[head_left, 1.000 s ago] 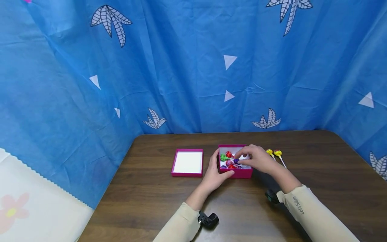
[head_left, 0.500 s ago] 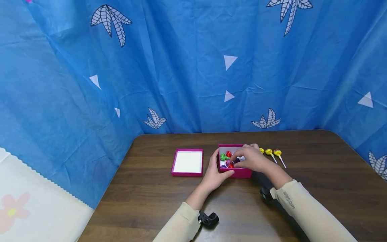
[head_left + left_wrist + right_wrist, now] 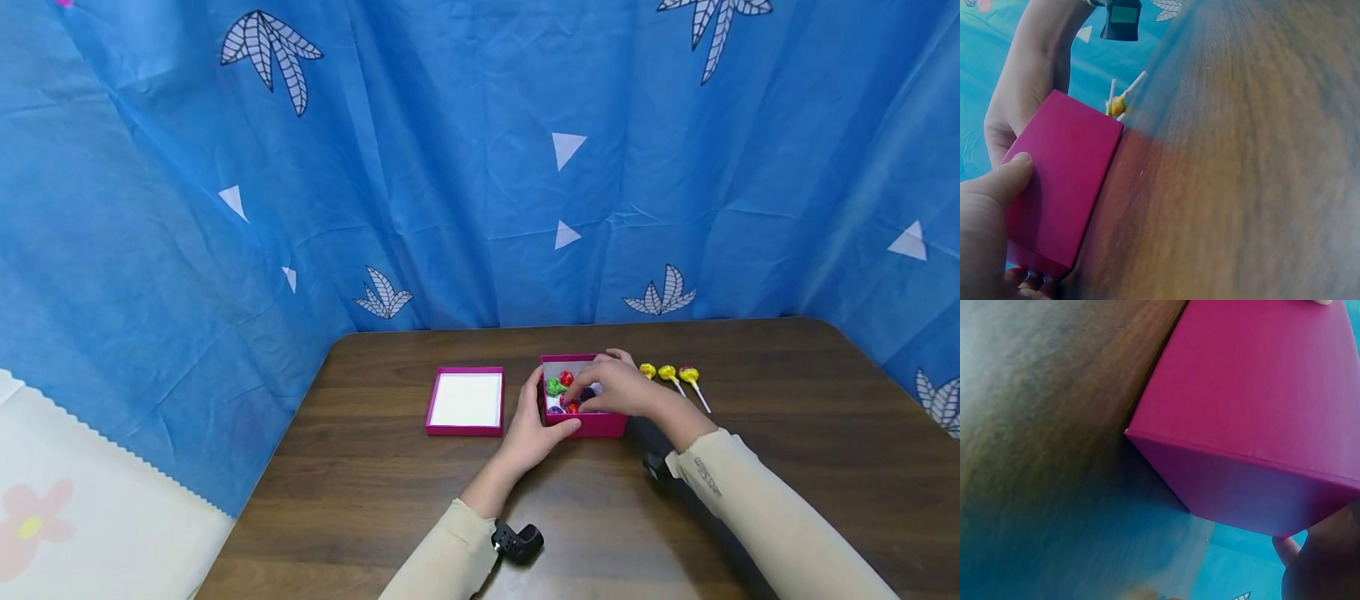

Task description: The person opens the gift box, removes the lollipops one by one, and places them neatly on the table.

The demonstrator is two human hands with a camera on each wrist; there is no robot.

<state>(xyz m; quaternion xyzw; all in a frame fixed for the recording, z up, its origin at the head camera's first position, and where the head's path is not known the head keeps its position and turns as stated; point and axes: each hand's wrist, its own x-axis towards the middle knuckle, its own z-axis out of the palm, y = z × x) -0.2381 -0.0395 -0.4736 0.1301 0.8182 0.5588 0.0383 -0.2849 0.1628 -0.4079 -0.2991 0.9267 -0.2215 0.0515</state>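
Observation:
On the table, a magenta box (image 3: pixel 602 426) with a white inside holds several wrapped lollipops. A green lollipop (image 3: pixel 554 387) and a red lollipop (image 3: pixel 566 378) show at its left. My left hand (image 3: pixel 527 425) grips the box at its left side, thumb along the front wall, as the left wrist view also shows. My right hand (image 3: pixel 618 387) reaches over the right side into the box, fingers bent down among the lollipops. A dark purple lollipop (image 3: pixel 588 393) shows beneath its fingers. Whether the fingertips pinch a lollipop is hidden.
A shallow magenta lid (image 3: pixel 465 432) with a white inside lies left of the box. Yellow-headed lollipops (image 3: pixel 667 373) lie on the brown wooden table (image 3: pixel 390 467) to the right of the box. A blue patterned curtain (image 3: pixel 465 167) hangs behind.
My right hand has moved left and deeper over the box, uncovering another yellow lollipop on the table. My left hand and the box have stayed in place.

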